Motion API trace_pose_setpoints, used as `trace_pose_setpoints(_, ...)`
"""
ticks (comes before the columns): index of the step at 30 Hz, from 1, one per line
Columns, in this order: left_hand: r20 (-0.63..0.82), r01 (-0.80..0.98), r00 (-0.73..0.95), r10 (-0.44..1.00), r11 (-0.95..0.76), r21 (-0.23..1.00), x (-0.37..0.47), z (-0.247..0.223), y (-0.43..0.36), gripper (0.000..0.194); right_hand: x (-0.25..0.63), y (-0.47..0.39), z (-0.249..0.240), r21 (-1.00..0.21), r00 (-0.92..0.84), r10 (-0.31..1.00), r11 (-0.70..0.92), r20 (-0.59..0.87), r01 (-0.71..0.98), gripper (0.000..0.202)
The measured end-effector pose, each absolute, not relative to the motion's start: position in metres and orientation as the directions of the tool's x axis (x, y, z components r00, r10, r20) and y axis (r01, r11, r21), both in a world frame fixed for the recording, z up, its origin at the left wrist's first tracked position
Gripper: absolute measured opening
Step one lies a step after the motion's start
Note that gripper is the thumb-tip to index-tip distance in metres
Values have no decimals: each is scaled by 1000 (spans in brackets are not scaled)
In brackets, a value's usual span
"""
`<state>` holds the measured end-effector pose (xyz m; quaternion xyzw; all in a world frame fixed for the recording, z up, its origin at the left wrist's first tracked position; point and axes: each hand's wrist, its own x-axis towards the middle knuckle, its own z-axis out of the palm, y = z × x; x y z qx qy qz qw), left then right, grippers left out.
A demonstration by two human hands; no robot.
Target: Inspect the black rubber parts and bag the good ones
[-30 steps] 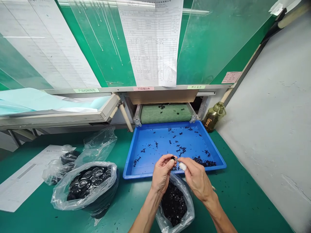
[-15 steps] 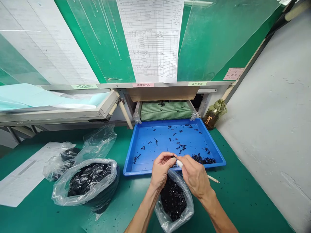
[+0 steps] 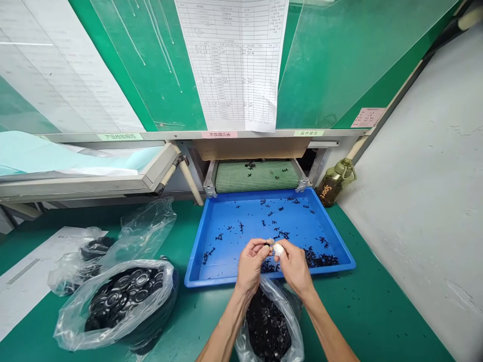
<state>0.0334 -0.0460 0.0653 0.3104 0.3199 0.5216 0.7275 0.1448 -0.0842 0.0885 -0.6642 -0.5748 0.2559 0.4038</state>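
pinching above blue tray (image 3: 215, 282): left hand (image 3: 249, 269), black part (image 3: 267, 246); right hand (image 3: 296, 269), white piece (image 3: 278, 250); possible drop into it, from slight fingertip hold.

Small black part (image 3: 267, 245) pinched in left hand (image 3: 250, 264), mostly hidden, rounded white piece (image 3: 278, 250) beside it, at right hand's (image 3: 296, 266) fingertips

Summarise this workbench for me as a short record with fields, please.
Left hand: pinches a small dark piece
Right hand: holds a white item, identity unclear
Blue tray: scattered black bits, densest near right
Large left bag: black ringed discs
Bag between forearms: dark pieces
Behind tray: green belt
Beside tray: bottle
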Motion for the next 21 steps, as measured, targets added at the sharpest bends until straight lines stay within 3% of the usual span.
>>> trace_pose_setpoints(4, -287, -521, 299, 910, 408, 750, 24, 55, -25, 29, 168, -50, 79, -723, 133, 986, -20, 99, 691, 26)
trace_pose_setpoints(7, -361, -493, 273, 892, 451, 744, 9, 48, -8, 30, 199, -7, 82, -597, 202, 960, -47, 195, 801, 28)
trace_pose_setpoints(10, -397, -522, 226, 890, 455, 722, -3, 41, 1, 32, 228, 53, 95, -552, 269, 925, -82, 267, 830, 31)
trace_pose_setpoints(16, -311, -590, 255, 916, 402, 700, -10, 41, -5, 29, 246, 150, 115, -515, 234, 930, -59, 283, 855, 38)
trace_pose_setpoints(21, -224, -600, 249, 942, 332, 728, -5, 60, -3, 19, 222, 125, 116, -563, 60, 965, 97, 254, 821, 35)
